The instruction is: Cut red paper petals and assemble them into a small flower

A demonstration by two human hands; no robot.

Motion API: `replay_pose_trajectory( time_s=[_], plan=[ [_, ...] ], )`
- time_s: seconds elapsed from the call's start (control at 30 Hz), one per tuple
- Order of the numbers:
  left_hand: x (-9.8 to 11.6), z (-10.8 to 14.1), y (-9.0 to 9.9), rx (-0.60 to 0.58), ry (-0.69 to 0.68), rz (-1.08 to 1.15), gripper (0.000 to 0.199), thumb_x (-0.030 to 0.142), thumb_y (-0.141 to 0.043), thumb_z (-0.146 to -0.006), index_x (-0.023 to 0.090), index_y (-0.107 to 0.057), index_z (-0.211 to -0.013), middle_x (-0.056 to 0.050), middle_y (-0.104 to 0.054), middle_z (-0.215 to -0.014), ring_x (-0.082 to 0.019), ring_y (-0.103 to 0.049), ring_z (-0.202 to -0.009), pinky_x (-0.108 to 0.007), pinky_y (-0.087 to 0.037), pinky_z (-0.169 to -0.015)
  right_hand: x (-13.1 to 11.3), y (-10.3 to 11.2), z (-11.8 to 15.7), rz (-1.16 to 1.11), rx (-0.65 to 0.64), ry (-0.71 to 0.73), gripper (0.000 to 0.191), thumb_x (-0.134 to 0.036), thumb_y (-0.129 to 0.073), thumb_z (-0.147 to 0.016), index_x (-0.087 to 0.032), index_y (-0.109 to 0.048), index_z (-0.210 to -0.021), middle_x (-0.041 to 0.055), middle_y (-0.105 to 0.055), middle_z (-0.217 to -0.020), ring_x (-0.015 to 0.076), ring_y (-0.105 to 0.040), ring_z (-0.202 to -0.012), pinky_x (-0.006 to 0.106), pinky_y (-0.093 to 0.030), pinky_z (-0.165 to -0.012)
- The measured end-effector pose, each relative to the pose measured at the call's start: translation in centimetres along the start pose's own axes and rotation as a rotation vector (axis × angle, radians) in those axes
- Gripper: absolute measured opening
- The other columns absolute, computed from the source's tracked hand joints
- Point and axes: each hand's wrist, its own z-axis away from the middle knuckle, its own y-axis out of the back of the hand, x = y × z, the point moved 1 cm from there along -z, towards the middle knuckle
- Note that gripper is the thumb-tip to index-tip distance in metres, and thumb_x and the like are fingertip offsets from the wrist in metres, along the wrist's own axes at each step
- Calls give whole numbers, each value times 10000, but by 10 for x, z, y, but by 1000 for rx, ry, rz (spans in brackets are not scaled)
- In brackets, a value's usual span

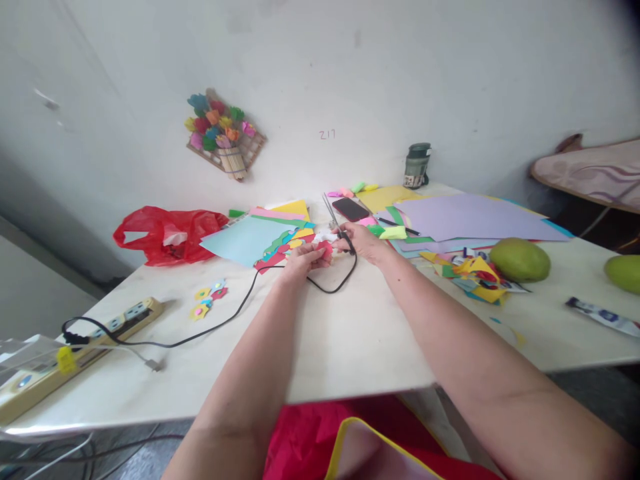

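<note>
Paper piece [325, 251], small and bright red, sits mid-frame, pinched by our left hand [304, 259], its long axis unclear; our right hand [361, 244] grasps a black corded tool [347, 241].

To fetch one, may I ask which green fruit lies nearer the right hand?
The green fruit beside the paper scraps; the other fruit lies farther right.
</note>
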Motion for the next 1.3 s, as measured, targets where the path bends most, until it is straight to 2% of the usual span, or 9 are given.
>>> replay_pose_trajectory(
  time_s=[0.17,0.3,0.4,0.53,0.6,0.7,0.8,1.07,1.3],
  plan=[
    [-1,1,-1,-27,23,-63,359,394,-821,-608,108,-647,-737,-76,-706,-738,-126,-636,-562,-255,-520,-627,-2,-3,0,36,25,8,251,-19,-637,-620,-164,-555,-808,-71,-544,-544,75,-509,-489,194,-427,-499],
    [-2,-1,-2,-17,20,0,398,428,-814,-632,119,-628,-802,-78,-710,-745,-153,-665,-594,-290,-544,-677,-3,-3,-1,51,37,24,263,-30,-627,-600,-168,-557,-813,-67,-552,-556,87,-511,-504,205,-421,-516],
    [0,-5,-2,79,64,119,471,601,-651,-748,138,-602,-824,-91,-697,-675,-221,-701,-666,-360,-558,-724,-4,-3,-1,37,57,22,278,-23,-625,-590,-174,-556,-813,-60,-565,-561,95,-520,-513,214,-435,-529],
    [2,-8,-1,134,153,204,608,737,-472,-777,141,-592,-772,-122,-690,-645,-294,-718,-784,-413,-564,-755,-3,-3,-2,19,85,27,291,-11,-621,-579,-173,-563,-814,-64,-568,-540,96,-524,-503,211,-429,-509],
    [2,-7,-1,122,137,189,544,676,-557,-764,134,-600,-766,-121,-694,-653,-292,-719,-788,-409,-565,-768,-1,-3,-3,9,90,35,287,-16,-624,-575,-172,-564,-809,-65,-570,-536,96,-526,-496,214,-432,-503],
    [-1,-4,-2,83,93,119,350,438,-740,-693,123,-615,-777,-100,-709,-693,-251,-717,-722,-383,-564,-780,2,-3,-5,-8,95,54,282,-25,-633,-574,-173,-570,-805,-68,-571,-532,96,-529,-485,222,-448,-509],
    [-3,-1,-2,71,59,89,266,266,-790,-618,129,-610,-758,-71,-720,-731,-208,-708,-668,-350,-561,-775,3,-5,-6,-18,104,51,280,-14,-635,-572,-171,-575,-796,-72,-572,-525,91,-525,-474,222,-456,-513],
    [-1,2,-2,89,64,85,301,267,-790,-607,138,-575,-773,-52,-695,-636,-170,-661,-524,-317,-560,-627,0,-4,-2,-35,132,18,237,-8,-646,-635,-160,-572,-800,-57,-569,-497,90,-553,-444,169,-381,-414],
    [-4,-1,-1,167,-160,33,387,318,-824,-583,118,-643,-860,-83,-732,-829,-221,-713,-751,-386,-543,-825,4,-2,-4,-126,157,-46,281,-145,-755,-657,-164,-555,-853,-20,-620,-556,140,-624,-454,174,-338,-335]
  ],
)
